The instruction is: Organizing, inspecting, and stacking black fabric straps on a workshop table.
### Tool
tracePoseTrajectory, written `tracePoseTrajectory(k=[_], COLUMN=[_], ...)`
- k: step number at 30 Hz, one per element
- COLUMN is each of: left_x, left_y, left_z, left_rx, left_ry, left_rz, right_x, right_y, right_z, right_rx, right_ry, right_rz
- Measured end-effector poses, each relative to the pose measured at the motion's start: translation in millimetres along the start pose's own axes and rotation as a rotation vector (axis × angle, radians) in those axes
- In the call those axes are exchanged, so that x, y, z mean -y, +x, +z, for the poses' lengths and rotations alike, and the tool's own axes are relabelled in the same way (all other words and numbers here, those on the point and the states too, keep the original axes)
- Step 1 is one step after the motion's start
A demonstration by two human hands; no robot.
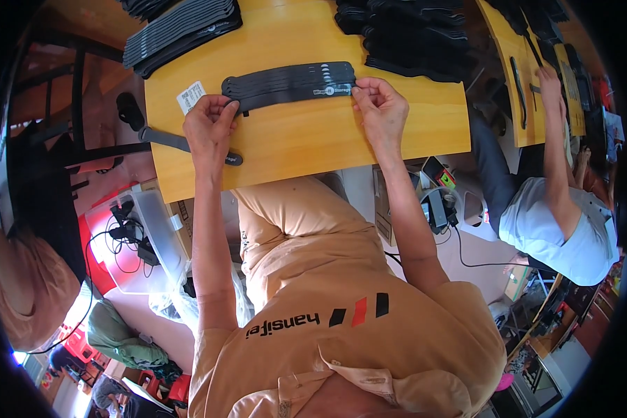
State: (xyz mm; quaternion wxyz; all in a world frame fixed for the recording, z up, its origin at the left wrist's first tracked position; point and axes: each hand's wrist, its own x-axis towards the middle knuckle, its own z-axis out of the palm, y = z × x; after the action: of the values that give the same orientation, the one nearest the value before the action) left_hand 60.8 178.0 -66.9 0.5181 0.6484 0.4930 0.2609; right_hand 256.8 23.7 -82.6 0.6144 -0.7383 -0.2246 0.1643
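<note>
A bundle of black straps (285, 85), laid one over another with white print near the right end, lies across the middle of the yellow table. My left hand (210, 125) pinches its left end between thumb and fingers. At the opposite end, my right hand (380, 106) grips the strap's corner the same way. Beside my left hand, a white label (191, 96) with print sticks out. A single dark strap (164, 138) runs under my left wrist, its rounded tip showing to the right of it.
Stacked black straps (184, 31) fill the table's far left, and a larger dark pile (411, 35) covers its far right. The yellow table (292, 153) ends just before my lap. A clear bin (136, 244) with cables stands at left; a co-worker (557, 216) sits at right.
</note>
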Motion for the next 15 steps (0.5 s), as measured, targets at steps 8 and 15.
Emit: tracePoseTrajectory(k=[8,15], left_x=[0.9,2.8], left_y=[0.9,2.4], left_z=[0.0,0.2], left_rx=[0.002,-0.01], left_ry=[-0.015,0.017], left_rz=[-0.002,-0.002], right_x=[-4.8,-4.7], right_y=[0.1,0.1], right_z=[1.4,1.3], right_rx=[-0.024,-0.035], right_ry=[-0.014,-0.053], right_rz=[-0.03,-0.059])
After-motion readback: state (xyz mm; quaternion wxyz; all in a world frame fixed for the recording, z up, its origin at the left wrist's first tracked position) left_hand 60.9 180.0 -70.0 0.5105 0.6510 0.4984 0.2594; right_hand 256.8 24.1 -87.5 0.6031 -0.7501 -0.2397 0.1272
